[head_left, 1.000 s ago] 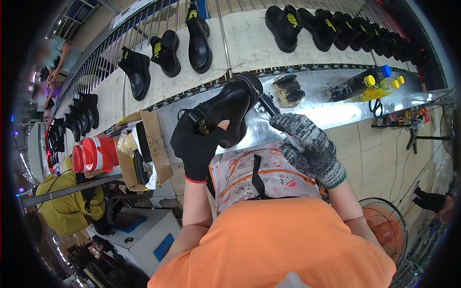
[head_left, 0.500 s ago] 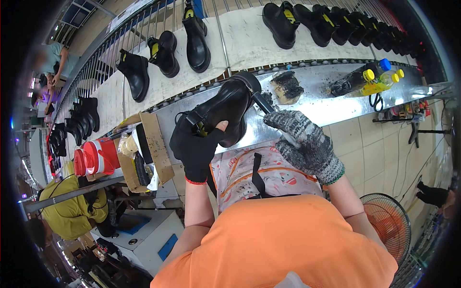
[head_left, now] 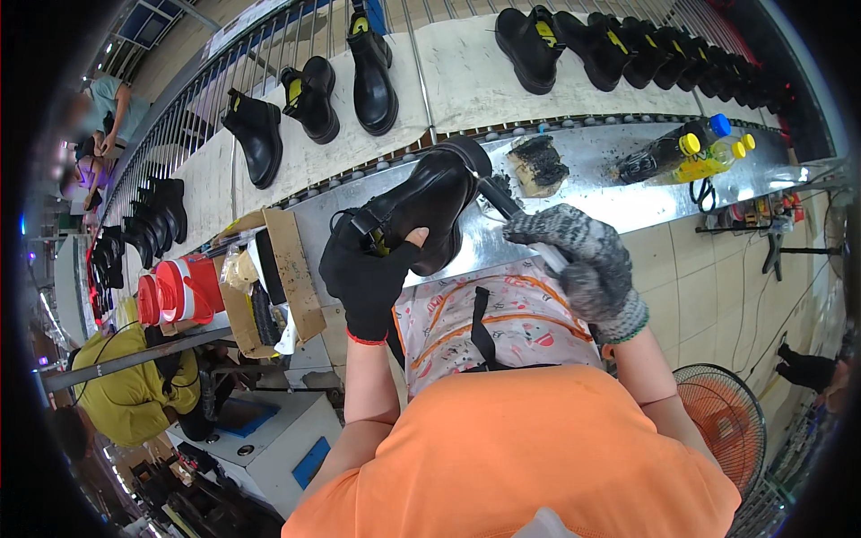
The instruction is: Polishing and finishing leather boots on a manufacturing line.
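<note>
My left hand (head_left: 368, 276), in a black glove with the thumb tip bare, is closed on the ankle part of a black leather boot (head_left: 429, 202). The boot lies tilted over the metal ledge, its toe and sole edge pointing away from me. In a grey and white knitted glove, my right hand (head_left: 583, 264) is wrapped round a slim tool (head_left: 499, 198) with a black shaft and a pale lower end. The tool's thin tip meets the sole edge near the toe; its exact kind is not clear.
A dirty, black-stained block (head_left: 536, 169) sits on the metal ledge (head_left: 587, 193), with bottles (head_left: 662, 157) and scissors (head_left: 703, 192) farther right. Finished-looking boots (head_left: 372, 76) line the conveyor beyond. Left are a cardboard box (head_left: 291, 269) and a red jug (head_left: 193, 291); a fan (head_left: 722, 417) stands right.
My right hand has shifted slightly right and toward me, the tool moving with it. My left hand and the boot stay nearly still.
</note>
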Motion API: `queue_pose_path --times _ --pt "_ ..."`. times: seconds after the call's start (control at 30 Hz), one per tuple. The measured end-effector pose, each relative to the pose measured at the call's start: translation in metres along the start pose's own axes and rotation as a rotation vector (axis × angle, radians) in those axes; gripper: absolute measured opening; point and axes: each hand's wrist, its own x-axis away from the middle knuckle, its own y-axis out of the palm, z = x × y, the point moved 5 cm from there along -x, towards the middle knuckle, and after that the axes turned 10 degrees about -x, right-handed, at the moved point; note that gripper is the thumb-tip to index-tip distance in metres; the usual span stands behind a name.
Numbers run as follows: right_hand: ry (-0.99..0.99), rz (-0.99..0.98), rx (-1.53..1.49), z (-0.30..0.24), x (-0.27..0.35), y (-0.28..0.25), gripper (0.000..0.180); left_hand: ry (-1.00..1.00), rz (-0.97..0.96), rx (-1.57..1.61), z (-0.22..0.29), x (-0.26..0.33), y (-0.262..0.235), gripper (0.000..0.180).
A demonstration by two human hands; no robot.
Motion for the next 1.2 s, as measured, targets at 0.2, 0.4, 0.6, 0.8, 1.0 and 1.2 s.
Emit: queue_pose_path --times 0.2,0.4,0.6,0.8,1.0,1.2 --pt "0.398 0.354 -0.856 0.023 0.013 -0.020 0.052 0.249 0.026 -0.112 0.007 -0.004 -0.014 0.043" --pt "0.478 0.325 -0.479 0.160 0.054 -0.004 0.067 0.675 0.051 -0.447 0.007 -0.002 -0.007 0.042" --pt "0.100 0.246 0.580 0.183 0.090 0.039 0.054 0.657 0.002 -0.521 -0.017 0.018 0.007 0.043" --pt "0.759 0.567 -0.598 0.188 0.084 0.028 0.042 0.765 -0.036 -0.622 -0.020 0.051 0.023 0.029" --pt "0.615 0.495 -0.286 0.211 0.070 0.027 0.032 0.775 -0.075 -0.649 -0.037 0.079 0.025 0.029" --pt "0.800 0.387 -0.015 0.209 0.068 0.027 0.024 0.390 -0.056 -0.552 -0.070 0.101 0.023 0.066"
